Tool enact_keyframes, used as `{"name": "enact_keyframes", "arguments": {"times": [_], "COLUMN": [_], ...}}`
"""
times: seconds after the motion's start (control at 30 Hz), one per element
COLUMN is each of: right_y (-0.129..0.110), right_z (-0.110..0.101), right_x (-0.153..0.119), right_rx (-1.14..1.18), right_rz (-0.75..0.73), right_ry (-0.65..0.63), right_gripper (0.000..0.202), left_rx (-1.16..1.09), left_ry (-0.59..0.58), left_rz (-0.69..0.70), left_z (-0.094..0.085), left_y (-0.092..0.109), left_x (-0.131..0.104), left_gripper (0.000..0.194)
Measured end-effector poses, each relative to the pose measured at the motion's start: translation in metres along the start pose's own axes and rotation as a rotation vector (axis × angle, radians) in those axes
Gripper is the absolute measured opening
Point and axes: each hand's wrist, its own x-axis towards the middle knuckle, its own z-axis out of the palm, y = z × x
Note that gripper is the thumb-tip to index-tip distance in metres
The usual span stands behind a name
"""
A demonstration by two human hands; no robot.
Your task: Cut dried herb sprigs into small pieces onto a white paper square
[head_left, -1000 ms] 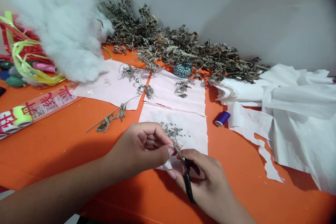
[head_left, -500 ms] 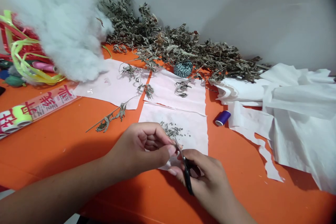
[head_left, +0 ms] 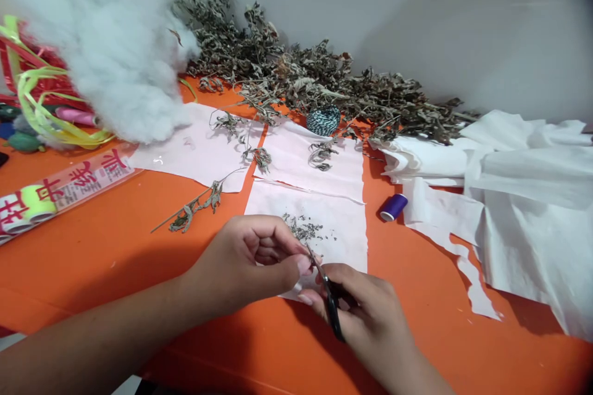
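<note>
Black-handled scissors (head_left: 332, 305) are in my right hand (head_left: 365, 308), their blades pointing up and left to the fingertips of my left hand (head_left: 264, 259). My left thumb and fingers pinch a small bit, mostly hidden, that looks like dried plant. Just beyond the fingertips, small dark leaf crumbs (head_left: 303, 227) lie on a white cloth piece (head_left: 345, 231). A dried sprig (head_left: 194, 207) rests on the orange table (head_left: 115, 216) left of the cloth. Curled dry leaves (head_left: 323, 156) lie on another cloth piece (head_left: 282, 148) behind.
Dried plants (head_left: 296, 74) line the wall, with a dark-and-white twine ball (head_left: 323, 120) before them. White stuffing (head_left: 125, 55), ribbons (head_left: 32, 83) and packaged thread spools (head_left: 39, 200) are left. A purple spool (head_left: 393, 207) and crumpled white cloth (head_left: 532, 197) are right.
The scissors and my right hand have shifted very slightly, and the blades now look closer together. My left hand keeps its pinch in the same place.
</note>
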Motion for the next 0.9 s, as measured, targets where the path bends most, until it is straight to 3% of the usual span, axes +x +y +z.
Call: {"name": "enact_keyframes", "arguments": {"times": [0.23,0.6,0.9], "right_y": [-0.0063,-0.0049,-0.0081], "right_z": [-0.0017,-0.0026,-0.0038], "right_x": [0.0027,0.0032,0.0045], "right_rx": [0.041,-0.02,0.024], "right_rz": [0.005,-0.004,-0.002], "right_ry": [-0.026,-0.011,-0.017], "right_gripper": [0.028,0.015,0.024], "left_rx": [-0.028,-0.029,-0.057], "left_ry": [-0.006,-0.008,-0.009], "left_rz": [0.004,-0.017,-0.008], "left_z": [-0.0001,0.0004,0.0015], "left_y": [0.0006,0.002,0.0024], "left_x": [-0.0004,-0.0008,-0.0017], "left_gripper": [0.011,0.011,0.01]}}
